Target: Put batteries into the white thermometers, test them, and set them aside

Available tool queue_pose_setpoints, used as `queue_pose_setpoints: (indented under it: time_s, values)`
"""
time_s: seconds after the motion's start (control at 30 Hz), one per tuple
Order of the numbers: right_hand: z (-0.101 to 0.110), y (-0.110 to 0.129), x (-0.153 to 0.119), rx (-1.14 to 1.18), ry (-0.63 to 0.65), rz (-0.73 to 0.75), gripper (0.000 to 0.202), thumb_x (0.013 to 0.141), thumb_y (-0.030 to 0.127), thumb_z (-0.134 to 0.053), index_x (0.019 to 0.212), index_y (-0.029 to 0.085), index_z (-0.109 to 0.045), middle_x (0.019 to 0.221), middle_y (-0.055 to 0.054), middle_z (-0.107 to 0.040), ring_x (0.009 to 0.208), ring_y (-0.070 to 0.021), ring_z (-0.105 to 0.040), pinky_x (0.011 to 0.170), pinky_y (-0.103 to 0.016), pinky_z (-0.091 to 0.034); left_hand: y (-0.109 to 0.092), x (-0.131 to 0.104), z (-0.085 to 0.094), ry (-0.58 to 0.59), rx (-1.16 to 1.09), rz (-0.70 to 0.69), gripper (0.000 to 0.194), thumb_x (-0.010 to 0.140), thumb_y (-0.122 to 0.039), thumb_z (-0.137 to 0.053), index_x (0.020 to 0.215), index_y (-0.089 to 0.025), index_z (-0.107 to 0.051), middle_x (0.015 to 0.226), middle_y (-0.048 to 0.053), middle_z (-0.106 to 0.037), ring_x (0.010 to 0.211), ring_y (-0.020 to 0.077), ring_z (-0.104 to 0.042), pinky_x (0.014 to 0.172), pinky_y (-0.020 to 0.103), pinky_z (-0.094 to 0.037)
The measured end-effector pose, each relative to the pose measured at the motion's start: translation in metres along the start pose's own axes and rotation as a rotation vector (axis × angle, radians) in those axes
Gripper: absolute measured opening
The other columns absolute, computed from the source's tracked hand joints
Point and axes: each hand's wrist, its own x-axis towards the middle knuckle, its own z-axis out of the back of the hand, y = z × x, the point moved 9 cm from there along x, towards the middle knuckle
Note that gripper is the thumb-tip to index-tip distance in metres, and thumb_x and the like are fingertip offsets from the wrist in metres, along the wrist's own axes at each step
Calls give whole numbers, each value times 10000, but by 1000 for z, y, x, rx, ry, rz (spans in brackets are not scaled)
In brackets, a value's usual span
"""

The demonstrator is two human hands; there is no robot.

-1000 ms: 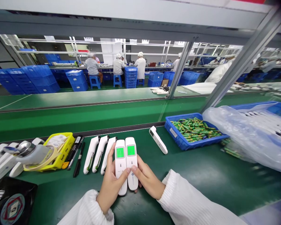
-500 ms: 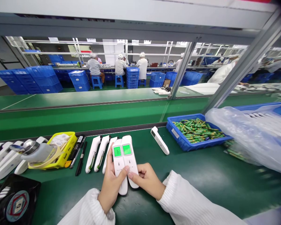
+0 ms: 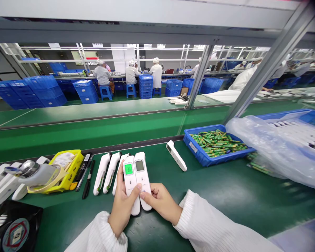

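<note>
Two white infrared thermometers are held side by side above the green bench. My left hand (image 3: 123, 209) is closed around the left thermometer (image 3: 131, 190), its thumb on the front; that screen glows green with digits. On the right thermometer (image 3: 141, 175) the screen is grey and unlit. My right hand (image 3: 165, 203) grips the lower part of this one, thumb on its buttons. Just left of my hands lie several more thermometers (image 3: 112, 171) on their sides, with green batteries visible in their handles. A single thermometer (image 3: 176, 156) rests apart, further right.
A blue tray (image 3: 203, 160) of green batteries stands at right, beside a plastic bag (image 3: 267, 154) over another blue bin. At left are black markers (image 3: 88, 180), a yellow basket (image 3: 78, 164), a metal-topped bottle (image 3: 38, 174) and a black fan (image 3: 18, 224). Metal posts rise behind; co-workers sit beyond.
The right thermometer's screen has gone from lit green to grey. The left screen stays green. Both hands keep their grip, and the view has shifted slightly.
</note>
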Motion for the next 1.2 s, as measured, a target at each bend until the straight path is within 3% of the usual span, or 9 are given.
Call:
queue_pose_setpoints:
  time_s: [0.2,0.43,0.7,0.8,0.9,1.07,1.2]
  values:
    - [7,6,-4,-267,-33,55,484,836,563,-525,645,119,-558,570,29,-401,539,-87,-327,496,-219,-259,-5,-1,-2,5,30,-24,808,798,-286,-628,1427,-354,-127,1505,37,-288,1305,213,-382,1028,303,-363]
    - [-6,-1,-3,-85,94,-58,429,700,549,-688,682,131,-595,498,52,-432,489,-84,-384,480,-214,-321,-4,-3,-3,2,49,-37,747,796,-291,-632,1399,-383,-202,1509,4,-276,1317,208,-360,1031,290,-361]
    - [-6,-4,-4,-45,66,-84,310,657,391,-772,786,129,-668,541,48,-481,546,-105,-451,559,-240,-407,-4,-7,-8,40,52,3,862,782,-313,-643,1442,-359,-90,1472,52,-357,1260,251,-443,982,335,-429]
    - [-6,-6,-3,-62,58,-101,310,649,393,-770,765,124,-670,494,57,-451,528,-107,-452,549,-245,-416,-7,-6,-9,42,71,-21,838,777,-314,-646,1437,-357,-131,1494,41,-318,1306,255,-382,1011,333,-402]
    - [-9,-4,-3,-64,64,-94,342,653,382,-771,865,128,-682,497,57,-458,529,-109,-456,536,-240,-420,-10,-6,-10,55,108,-56,811,783,-305,-637,1437,-334,-158,1514,40,-272,1350,250,-302,1046,327,-359]
    - [-11,-7,-4,-77,112,-71,445,687,326,-760,1082,156,-644,634,29,-544,491,-71,-421,438,-182,-381,-11,-7,-15,106,107,-46,835,802,-293,-613,1452,-323,-89,1434,78,-411,1296,262,-397,993,363,-426]
    - [-9,-16,-3,-77,142,-130,448,686,385,-759,1035,132,-637,653,7,-573,457,-66,-444,369,-158,-370,-7,-8,-17,129,34,31,882,789,-283,-635,1450,-358,-55,1338,67,-519,1221,272,-483,932,384,-484]
